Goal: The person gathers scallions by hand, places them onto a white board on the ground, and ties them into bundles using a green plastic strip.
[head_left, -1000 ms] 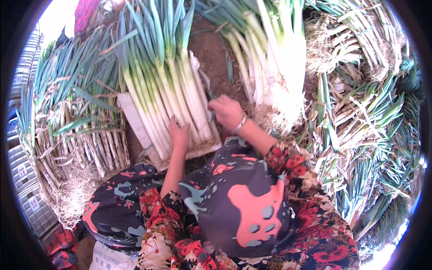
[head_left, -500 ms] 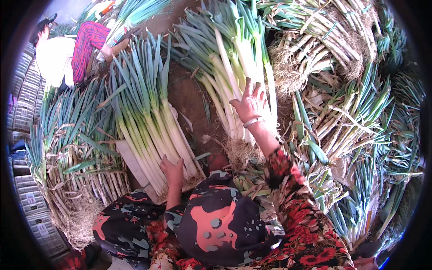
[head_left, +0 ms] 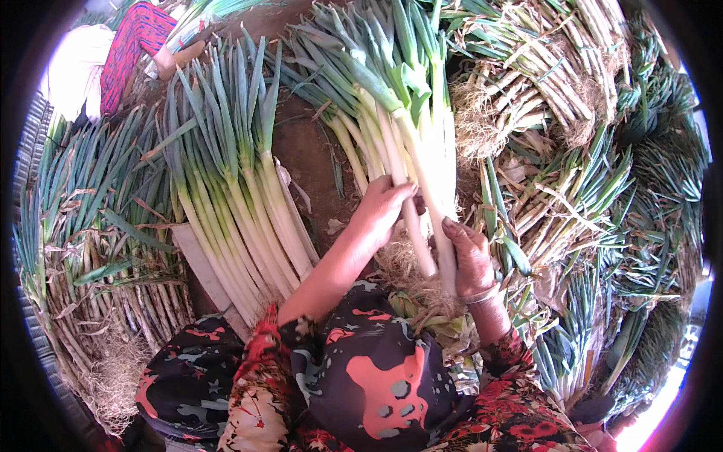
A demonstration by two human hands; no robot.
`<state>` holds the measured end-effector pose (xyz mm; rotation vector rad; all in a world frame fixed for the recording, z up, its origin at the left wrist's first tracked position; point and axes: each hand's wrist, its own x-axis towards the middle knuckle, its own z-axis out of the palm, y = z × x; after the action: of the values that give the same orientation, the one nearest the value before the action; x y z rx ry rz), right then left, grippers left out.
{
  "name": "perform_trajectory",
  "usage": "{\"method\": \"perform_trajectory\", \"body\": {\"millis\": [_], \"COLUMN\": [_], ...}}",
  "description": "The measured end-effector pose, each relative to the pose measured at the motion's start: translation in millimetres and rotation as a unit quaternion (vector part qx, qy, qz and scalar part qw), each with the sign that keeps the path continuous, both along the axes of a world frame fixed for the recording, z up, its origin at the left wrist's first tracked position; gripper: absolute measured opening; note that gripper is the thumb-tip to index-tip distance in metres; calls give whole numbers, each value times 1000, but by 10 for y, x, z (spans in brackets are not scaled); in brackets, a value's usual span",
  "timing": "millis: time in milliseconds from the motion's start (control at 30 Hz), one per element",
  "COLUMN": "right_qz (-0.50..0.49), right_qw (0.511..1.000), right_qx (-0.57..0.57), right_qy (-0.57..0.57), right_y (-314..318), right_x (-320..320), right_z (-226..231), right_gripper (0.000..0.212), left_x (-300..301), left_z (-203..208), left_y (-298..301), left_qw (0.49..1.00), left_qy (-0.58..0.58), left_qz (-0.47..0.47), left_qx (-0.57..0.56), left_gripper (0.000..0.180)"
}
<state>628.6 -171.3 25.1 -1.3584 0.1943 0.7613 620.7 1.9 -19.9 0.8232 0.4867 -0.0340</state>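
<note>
My left hand [head_left: 382, 207] is wrapped round the white shank of one leek [head_left: 423, 252], lifted from the middle pile. Close beside it, my right hand [head_left: 472, 260] grips a second, thicker leek [head_left: 431, 184] low down near its root end. Both leeks slant, with their green tops away from me. Under and behind them lies the rest of the pile, a bunch of cleaned leeks [head_left: 354, 147]. Leftward, a row of cleaned leeks [head_left: 226, 203] rests side by side on a pale board [head_left: 202, 267].
Uncleaned leeks with dry roots [head_left: 113, 377] are heaped at the far left. More rooted bundles [head_left: 527, 98] and a loose heap [head_left: 572, 203] crowd the right. Another person's patterned trouser leg [head_left: 132, 56] shows at the upper left. Bare soil [head_left: 305, 158] lies between the two cleaned groups.
My left hand has left the row on the board and crossed right to a leek. My right hand has drawn back toward me and now holds a leek. The view has shifted slightly.
</note>
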Motion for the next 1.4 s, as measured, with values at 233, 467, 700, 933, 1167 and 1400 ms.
{"method": "perform_trajectory", "body": {"millis": [233,467,700,933,1167,1400], "right_qz": [-20,135,171,107,144,270], "right_qw": [998,975,956,959,948,850], "right_qx": [9,-131,-131,226,225,312], "right_qy": [-55,-120,-197,135,-172,-328], "right_y": [576,1020,1208,1736,2140,3249], "right_x": [201,44,-146,230,143,48], "right_z": [-199,-465,-817,-775,100,848], "right_gripper": [28,33,40,34,21,25], "left_x": [-492,-864,-1044,-1566,-1964,-1846], "left_z": [34,-284,-221,80,368,566], "left_y": [-96,317,465,300,237,1009], "left_qw": [996,998,993,955,935,905], "left_qy": [-10,8,31,75,116,147], "left_qz": [37,16,27,-13,42,226], "left_qx": [-85,61,107,287,332,330], "left_gripper": [33,39,46,93,60,45]}}
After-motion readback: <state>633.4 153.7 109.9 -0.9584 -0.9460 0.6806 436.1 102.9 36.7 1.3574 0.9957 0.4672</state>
